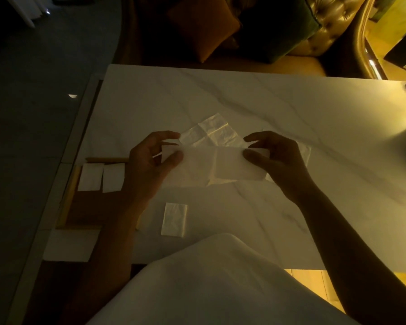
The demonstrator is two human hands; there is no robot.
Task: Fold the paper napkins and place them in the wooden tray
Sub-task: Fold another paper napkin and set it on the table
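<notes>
I hold the napkin [211, 165] stretched between my hands, its long axis running from left hand [150, 160] to right hand [277, 160], each pinching one end. The wooden tray [68, 198] lies just outside my left hand (the nearer one), with two folded napkins [90, 177] inside.

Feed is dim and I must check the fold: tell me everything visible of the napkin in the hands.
The napkin is thin white paper, a long horizontal strip with a vertical crease near its middle. It is held above the marble table, in front of a clear plastic wrapper. The left hand pinches its left end, the right hand its right end. Layers at its lower edge sit unevenly.
</notes>
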